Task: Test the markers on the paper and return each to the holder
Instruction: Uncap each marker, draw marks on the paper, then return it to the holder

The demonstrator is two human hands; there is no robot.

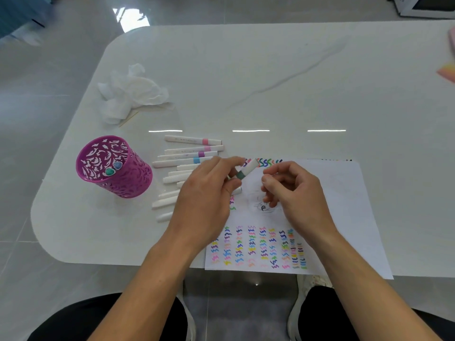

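Centre frame: left hand [204,193] grips a green marker [246,169]; right hand [293,193] curls beside it, contents unclear. Two markers [113,168] in holder [123,185], left; a row [192,140] likely awaits testing.

My paper [332,193] lies flat, with coloured squiggles in rows at its 12 and 6 o'clock edges. The green-banded marker [246,171], white and capped, tilts toward 1 o'clock in my left hand [209,193]. The loose markers [189,153] lie side by side at the paper's 9 o'clock. Farther that way the magenta holder [128,183] stands upright with two markers [109,171] inside.
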